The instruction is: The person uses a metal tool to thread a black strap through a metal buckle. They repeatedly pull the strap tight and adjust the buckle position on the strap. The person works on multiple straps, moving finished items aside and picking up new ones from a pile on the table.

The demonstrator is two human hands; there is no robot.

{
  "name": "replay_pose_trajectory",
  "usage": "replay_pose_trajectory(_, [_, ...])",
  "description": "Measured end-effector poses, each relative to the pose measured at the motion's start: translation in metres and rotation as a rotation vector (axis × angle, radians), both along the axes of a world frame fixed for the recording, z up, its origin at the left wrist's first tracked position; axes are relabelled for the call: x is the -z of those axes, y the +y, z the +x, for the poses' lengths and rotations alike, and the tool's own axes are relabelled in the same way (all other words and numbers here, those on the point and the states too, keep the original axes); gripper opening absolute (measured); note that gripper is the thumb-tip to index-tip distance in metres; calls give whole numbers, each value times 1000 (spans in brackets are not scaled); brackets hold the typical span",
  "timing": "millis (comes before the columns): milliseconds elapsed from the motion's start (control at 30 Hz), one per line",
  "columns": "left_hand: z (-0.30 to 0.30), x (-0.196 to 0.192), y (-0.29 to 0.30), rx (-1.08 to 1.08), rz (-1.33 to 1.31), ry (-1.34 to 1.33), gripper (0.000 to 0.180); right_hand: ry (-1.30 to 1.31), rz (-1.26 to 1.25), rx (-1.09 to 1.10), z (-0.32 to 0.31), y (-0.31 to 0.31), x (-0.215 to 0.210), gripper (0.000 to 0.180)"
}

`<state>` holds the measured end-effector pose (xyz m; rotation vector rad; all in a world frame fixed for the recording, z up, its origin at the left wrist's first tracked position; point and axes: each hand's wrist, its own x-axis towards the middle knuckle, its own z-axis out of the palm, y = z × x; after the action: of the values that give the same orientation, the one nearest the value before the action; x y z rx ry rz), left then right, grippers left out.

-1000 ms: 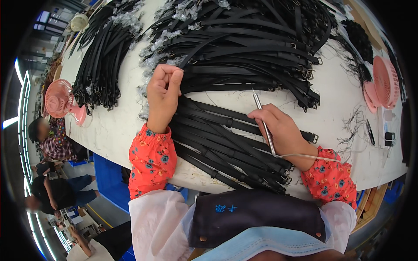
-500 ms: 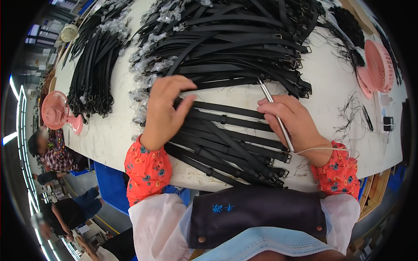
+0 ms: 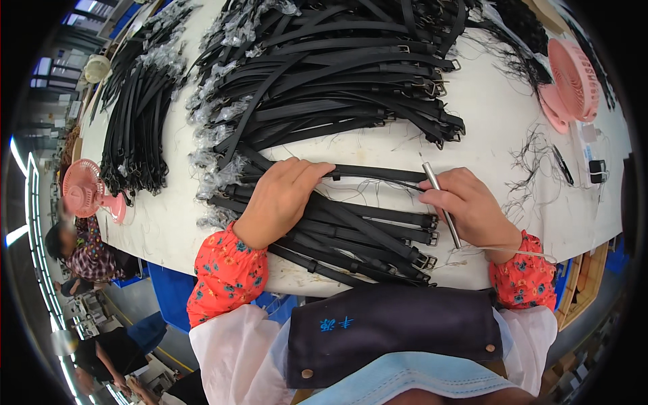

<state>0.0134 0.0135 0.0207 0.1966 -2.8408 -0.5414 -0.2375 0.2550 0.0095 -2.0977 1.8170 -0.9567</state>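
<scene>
Stretched between my two hands is a black buckle strap [image 3: 378, 173], lying nearly level above the white table. My left hand [image 3: 283, 202] is closed on its left part, fingertips by a small keeper loop. At the right end, my right hand [image 3: 469, 206] pinches the strap while gripping a slim silver pen-shaped tool [image 3: 430, 175]. A thin pale cord trails from the tool's lower end past my wrist; its tip points up and away. The buckle at the held end is hidden. Just below lies a loose pile of black straps [image 3: 344, 233], buckles toward the right.
A big heap of black straps [image 3: 337, 84] with clear plastic wrap at its left lies beyond. Another bundle [image 3: 138, 128] is farther left. Pink fans [image 3: 82, 189] stand at either side. Thread scraps [image 3: 530, 162] and a black pen-like item [image 3: 562, 165] lie right. People sit and stand at left.
My left hand has come down and right from a raised, open pose and closed on a strap. My right hand has shifted slightly down and right, now pinching the strap's end.
</scene>
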Motion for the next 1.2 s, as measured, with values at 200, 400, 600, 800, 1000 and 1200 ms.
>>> replay_pose_trajectory(200, [2, -6, -8, 5, 8, 124, 30, 3, -96, 73, -1, 3, 3, 31])
replay_pose_trajectory(400, [8, 8, -6, 0, -60, 238, 26, 136, -151, 37, -1, 3, -6, 27])
replay_pose_trajectory(600, [4, -4, 9, -159, 388, 78, 50, 223, -195, 19, -1, 0, -11, 26])
replay_pose_trajectory(800, [-3, -4, 10, -171, 349, -18, 30, 262, -205, -15, -4, 1, -13, 25])
replay_pose_trajectory(1000, [22, -12, -16, -306, 445, -51, 26, 301, -195, -42, -4, 0, -13, 21])
replay_pose_trajectory(1200, [23, -10, -16, -171, 324, -54, 29, 307, -155, -46, -1, -1, -15, 22])
